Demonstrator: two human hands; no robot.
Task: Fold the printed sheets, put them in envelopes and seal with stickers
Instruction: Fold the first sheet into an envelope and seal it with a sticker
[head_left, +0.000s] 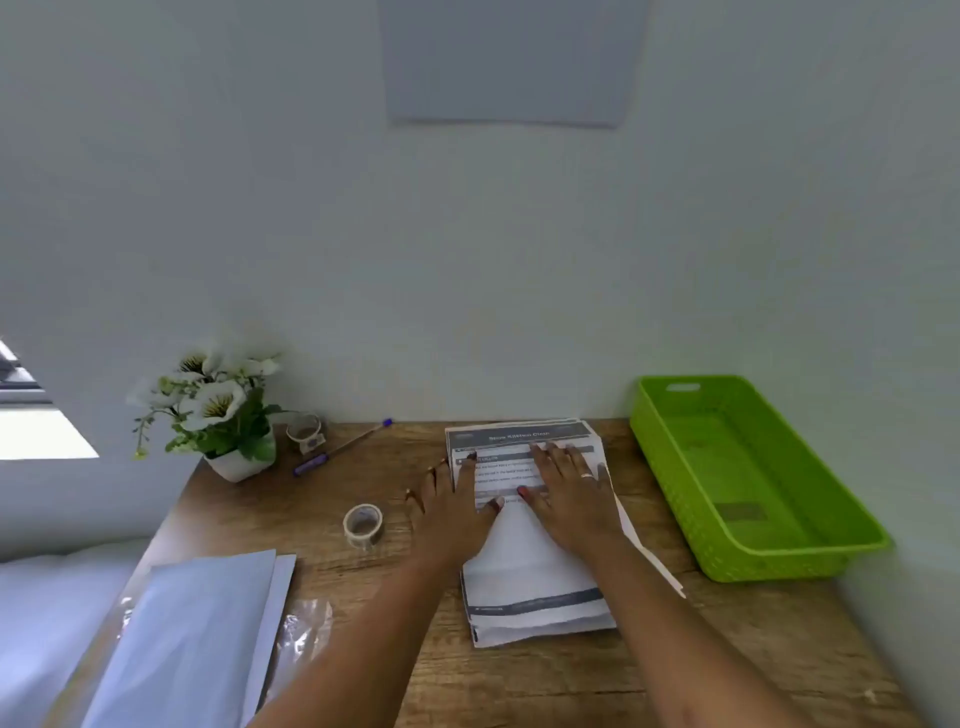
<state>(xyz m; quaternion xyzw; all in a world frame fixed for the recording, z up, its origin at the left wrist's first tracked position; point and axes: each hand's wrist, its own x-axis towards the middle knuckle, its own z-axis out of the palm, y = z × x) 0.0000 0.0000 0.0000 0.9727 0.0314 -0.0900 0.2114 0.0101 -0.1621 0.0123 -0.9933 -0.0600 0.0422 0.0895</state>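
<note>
Both hands lie flat and spread, palms down, pressing on the stack of printed sheets (524, 577); neither one pinches or curls round anything. My left hand (451, 512) sits across the stack's left edge, with its thumb and forefinger on the paper and the other fingers splayed onto the wooden table (519, 686). My right hand (570, 496) is just beside it, fully on the top sheet, fingers straight and reaching toward the dark printed header at the far end; a ring shows on one finger. Between my wrists I see a blank white flap covering the near part of the top sheet, its far edge running under my two thumbs. Nearer to me than the flap, a grey printed band on the stack shows.

Just left of my left hand stands a sticker roll (362, 525). Further left and beyond it lie a purple pen (340, 448), a second roll (305, 431) and a potted plant (221, 413) with white flowers, against the wall. Near my left forearm, well back from the hands, pale envelopes (197, 639) are stacked, with crumpled clear wrapping (304, 626) beside them. Right of my right hand, close to the stack but apart from it, sits a green basket (670, 462).
</note>
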